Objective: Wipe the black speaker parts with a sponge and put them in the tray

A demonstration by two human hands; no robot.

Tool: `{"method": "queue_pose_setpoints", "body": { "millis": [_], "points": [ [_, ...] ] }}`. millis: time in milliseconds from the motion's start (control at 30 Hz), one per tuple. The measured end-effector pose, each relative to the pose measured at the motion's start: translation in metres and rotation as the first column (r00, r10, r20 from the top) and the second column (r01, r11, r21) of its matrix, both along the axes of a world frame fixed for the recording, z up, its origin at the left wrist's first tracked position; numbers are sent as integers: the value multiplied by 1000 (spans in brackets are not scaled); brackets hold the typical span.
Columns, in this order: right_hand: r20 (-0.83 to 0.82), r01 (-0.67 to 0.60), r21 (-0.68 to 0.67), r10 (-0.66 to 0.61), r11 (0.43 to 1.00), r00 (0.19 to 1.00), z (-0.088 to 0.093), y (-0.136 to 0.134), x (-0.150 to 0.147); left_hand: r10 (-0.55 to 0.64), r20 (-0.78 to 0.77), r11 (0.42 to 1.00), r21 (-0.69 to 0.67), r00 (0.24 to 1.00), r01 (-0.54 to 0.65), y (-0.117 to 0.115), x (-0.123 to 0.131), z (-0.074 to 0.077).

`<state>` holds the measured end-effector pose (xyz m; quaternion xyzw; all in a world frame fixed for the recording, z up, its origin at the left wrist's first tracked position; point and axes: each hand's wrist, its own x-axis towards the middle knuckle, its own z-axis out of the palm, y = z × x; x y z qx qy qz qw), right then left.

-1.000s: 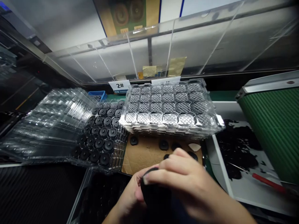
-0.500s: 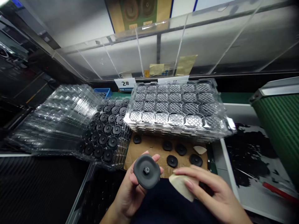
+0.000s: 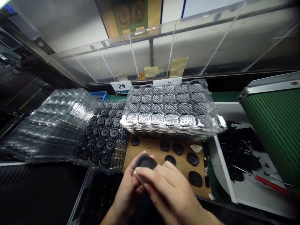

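Note:
My left hand [image 3: 126, 187] is closed around a black rubber disc [image 3: 145, 160], tilted up over the front edge of the cardboard. My right hand [image 3: 172, 186] presses against the near side of that disc, with fingers bent and pinched together. Between them is the cream wedge-shaped pad [image 3: 140, 178], mostly hidden by the fingers. Several more black discs lie on the cardboard [image 3: 150, 147], among them a disc [image 3: 195, 178] to the right of my right hand. A second pale wedge [image 3: 196, 148] rests at the cardboard's back right.
A stack of clear trays [image 3: 168, 128] stands behind the cardboard. To the left, a tray of black discs [image 3: 100, 142] adjoins more stacked clear trays [image 3: 51, 125]. At right are a white bin [image 3: 225, 175] with black scraps, a red-handled tool [image 3: 269, 183] and a green ribbed conveyor [image 3: 274, 125].
My right hand has moved left with the pad and now meets the disc. The disc has tilted in my left hand. The camera view has shifted slightly.

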<state>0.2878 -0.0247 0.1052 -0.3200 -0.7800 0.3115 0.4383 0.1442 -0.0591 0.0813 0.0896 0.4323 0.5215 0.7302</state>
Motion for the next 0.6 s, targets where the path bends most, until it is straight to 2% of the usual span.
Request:
{"method": "queue_pose_setpoints", "body": {
  "millis": [67,133,200,233,300,367,400,433,467,500,533,600],
  "points": [
    [94,-72,-52,76,996,993,0,2,-7,23,-14,1000,3,1000,-23,1,-2,0],
    [127,5,-26,-2,1000,992,1,4,-13,-11,21,1000,20,1000,10,2,-1,-2],
    [72,110,67,-115,992,991,2,4,-17,-46,49,998,44,998,44,3,2,-3],
    [40,115,92,-119,989,992,2,4,-16,-49,61,997,62,997,45,3,3,-4],
    [4,5,71,-6,997,1000,-1,1,-8,-29,106,995,97,994,18,3,1,-7],
    [23,-160,-73,162,984,987,-11,0,9,-9,166,994,106,986,-9,2,-5,-11],
    [30,-179,-193,188,965,982,-21,1,18,3,196,995,99,981,-23,2,-8,-14],
    [44,-143,-331,166,933,985,-35,3,26,23,220,995,89,975,-44,1,-11,-17],
    [68,-73,-461,117,884,991,-52,5,31,42,237,994,84,971,-63,0,-12,-19],
    [96,50,-582,8,812,995,-73,9,33,54,250,994,83,967,-77,0,-13,-20],
    [132,130,-640,-58,757,989,-95,12,32,58,262,993,85,963,-83,0,-13,-22],
    [192,163,-706,-35,689,981,-142,18,21,56,279,993,80,959,-81,0,-11,-22]
  ]
}}
